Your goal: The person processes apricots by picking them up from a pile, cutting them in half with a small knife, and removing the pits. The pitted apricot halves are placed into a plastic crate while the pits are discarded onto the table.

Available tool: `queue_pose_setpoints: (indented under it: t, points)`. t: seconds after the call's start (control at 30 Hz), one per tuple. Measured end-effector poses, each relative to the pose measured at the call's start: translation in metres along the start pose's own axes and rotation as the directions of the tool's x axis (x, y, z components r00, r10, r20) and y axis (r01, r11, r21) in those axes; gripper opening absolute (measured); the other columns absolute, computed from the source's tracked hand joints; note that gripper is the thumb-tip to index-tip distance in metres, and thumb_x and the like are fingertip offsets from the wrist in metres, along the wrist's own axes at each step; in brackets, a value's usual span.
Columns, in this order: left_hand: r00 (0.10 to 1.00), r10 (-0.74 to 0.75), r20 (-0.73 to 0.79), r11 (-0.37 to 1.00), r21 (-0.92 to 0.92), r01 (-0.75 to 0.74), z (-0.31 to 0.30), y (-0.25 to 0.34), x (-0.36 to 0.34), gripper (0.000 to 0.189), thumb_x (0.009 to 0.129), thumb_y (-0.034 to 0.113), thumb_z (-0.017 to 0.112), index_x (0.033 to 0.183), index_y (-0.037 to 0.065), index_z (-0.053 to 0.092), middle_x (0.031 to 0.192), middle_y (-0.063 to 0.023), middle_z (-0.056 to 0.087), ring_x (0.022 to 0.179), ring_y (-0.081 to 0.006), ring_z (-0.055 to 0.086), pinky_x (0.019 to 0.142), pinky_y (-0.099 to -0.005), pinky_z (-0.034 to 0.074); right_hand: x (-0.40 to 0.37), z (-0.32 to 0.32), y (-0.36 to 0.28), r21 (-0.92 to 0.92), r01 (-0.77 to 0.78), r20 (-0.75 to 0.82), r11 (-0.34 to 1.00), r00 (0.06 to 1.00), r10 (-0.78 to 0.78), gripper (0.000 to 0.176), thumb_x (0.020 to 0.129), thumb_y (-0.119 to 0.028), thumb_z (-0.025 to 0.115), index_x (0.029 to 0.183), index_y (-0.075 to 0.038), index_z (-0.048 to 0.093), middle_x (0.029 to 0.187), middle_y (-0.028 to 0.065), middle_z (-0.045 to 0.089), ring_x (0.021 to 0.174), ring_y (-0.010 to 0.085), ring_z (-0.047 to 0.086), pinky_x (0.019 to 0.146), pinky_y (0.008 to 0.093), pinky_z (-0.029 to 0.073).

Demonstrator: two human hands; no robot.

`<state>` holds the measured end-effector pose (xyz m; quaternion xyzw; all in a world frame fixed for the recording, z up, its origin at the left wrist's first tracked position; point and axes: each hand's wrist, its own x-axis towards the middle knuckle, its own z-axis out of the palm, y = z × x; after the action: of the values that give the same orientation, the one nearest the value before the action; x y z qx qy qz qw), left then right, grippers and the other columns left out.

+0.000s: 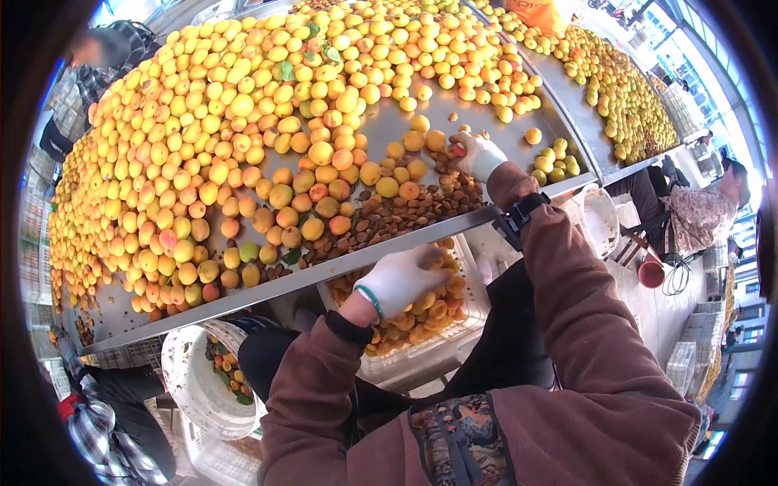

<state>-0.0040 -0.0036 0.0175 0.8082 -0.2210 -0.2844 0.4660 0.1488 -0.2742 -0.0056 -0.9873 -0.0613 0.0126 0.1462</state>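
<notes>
My left hand [403, 281], in a white glove with a green cuff edge, is over a white crate [478, 301] between my knees. Its fingers curl down close above the apricot halves [425, 312] in that crate. Gloved in white too, my right hand [480, 156] reaches over the metal table [478, 125], fingers closed at a small reddish thing I cannot make out. Brown apricot pits [421, 209] lie heaped just below and left of it. Whole apricots [243, 105] cover much of the table.
The table's raised metal edge [300, 279] runs between my hands. A white bucket [190, 368] with fruit and leaves stands at my left, another white bucket [598, 219] at the right. People sit at the left [105, 429] and right [709, 198]. Greener fruit [555, 162] lies near the table's right corner.
</notes>
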Motion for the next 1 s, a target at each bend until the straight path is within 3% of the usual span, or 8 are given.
queue_pose_setpoints:
  t: [0.13,0.2,0.27,0.33,0.37,0.67,0.83,1.0]
  points:
    - [0.996,-0.088,0.014,0.91,-0.404,0.086,-0.022,0.021,-0.003,0.042,0.09,0.027,0.064,0.122,0.001,0.061,0.102,-0.0052,0.065,0.086,-0.0114,0.062,0.077,-0.0267,0.051,-0.012,-0.015,-0.015,0.124,-0.134,-0.004,0.983,0.991,0.135,0.04,0.078,-0.032,0.069,0.111,-0.009,0.066,0.097,0.0176,0.069,0.096,0.0364,0.065,0.085,0.0413,0.051]
    - [0.985,-0.156,-0.075,0.703,-0.709,0.057,-0.025,0.022,-0.003,0.041,0.094,0.027,0.06,0.124,-0.001,0.059,0.101,-0.0067,0.065,0.086,-0.0123,0.062,0.077,-0.0269,0.052,-0.024,-0.034,-0.033,0.168,-0.105,-0.026,0.98,0.994,0.111,0.036,0.08,-0.029,0.071,0.108,-0.007,0.067,0.09,0.0149,0.068,0.087,0.0274,0.067,0.081,0.0366,0.052]
    - [0.977,-0.152,-0.153,0.653,-0.757,-0.017,-0.021,0.004,0.009,0.042,0.097,0.028,0.055,0.129,0.0,0.055,0.101,-0.0071,0.064,0.088,-0.013,0.062,0.077,-0.028,0.052,-0.045,-0.063,-0.078,0.55,-0.263,0.182,0.793,0.964,0.193,0.033,0.082,-0.027,0.073,0.105,-0.004,0.066,0.083,0.0098,0.066,0.077,0.0149,0.062,0.075,0.0312,0.051]
    - [0.927,-0.111,-0.359,0.477,-0.837,-0.268,-0.016,-0.008,0.019,0.045,0.099,0.031,0.053,0.132,0.001,0.051,0.103,-0.0073,0.062,0.091,-0.0139,0.062,0.08,-0.0291,0.051,-0.068,-0.048,-0.097,0.753,-0.066,0.095,0.654,0.995,-0.01,0.032,0.083,-0.027,0.076,0.098,-0.001,0.064,0.078,0.0055,0.062,0.073,0.0086,0.054,0.068,0.0287,0.05]
    - [0.958,-0.154,-0.241,0.381,-0.909,-0.167,-0.026,0.013,0.006,0.047,0.1,0.034,0.052,0.134,0.002,0.049,0.104,-0.005,0.061,0.093,-0.0142,0.061,0.081,-0.0291,0.05,-0.08,-0.039,-0.107,0.737,-0.012,0.05,0.676,0.998,-0.037,0.034,0.084,-0.03,0.075,0.096,-0.001,0.063,0.077,0.0058,0.062,0.073,0.0095,0.055,0.067,0.0298,0.05]
    - [0.935,-0.121,-0.334,0.385,-0.884,-0.266,-0.039,0.029,0.001,0.037,0.097,0.028,0.055,0.125,0.005,0.056,0.106,0.0007,0.06,0.086,-0.0072,0.055,0.071,-0.0235,0.045,-0.11,-0.034,-0.154,0.846,0.035,0.011,0.532,0.996,-0.084,0.035,0.095,-0.035,0.062,0.105,-0.002,0.057,0.083,0.0055,0.061,0.081,0.0107,0.058,0.072,0.0304,0.05]
    - [0.917,-0.065,-0.394,0.461,-0.826,-0.323,-0.043,0.024,0.003,0.036,0.099,0.02,0.049,0.13,0.004,0.052,0.116,-0.0048,0.06,0.104,-0.0134,0.058,0.084,-0.0291,0.05,-0.111,-0.032,-0.153,0.969,-0.023,0.059,0.247,0.989,-0.139,0.034,0.098,-0.03,0.058,0.116,-0.002,0.054,0.099,0.0001,0.057,0.091,0.0079,0.052,0.077,0.0258,0.047]
    - [0.936,-0.043,-0.35,0.394,-0.866,-0.306,-0.046,0.022,0.003,0.037,0.1,0.018,0.044,0.134,0.003,0.047,0.123,-0.0076,0.058,0.112,-0.0174,0.057,0.094,-0.0338,0.049,-0.113,-0.039,-0.158,0.975,-0.154,0.171,0.158,0.98,-0.099,0.032,0.096,-0.025,0.06,0.117,-0.002,0.054,0.1,-0.0001,0.058,0.091,0.0073,0.052,0.078,0.0248,0.047]
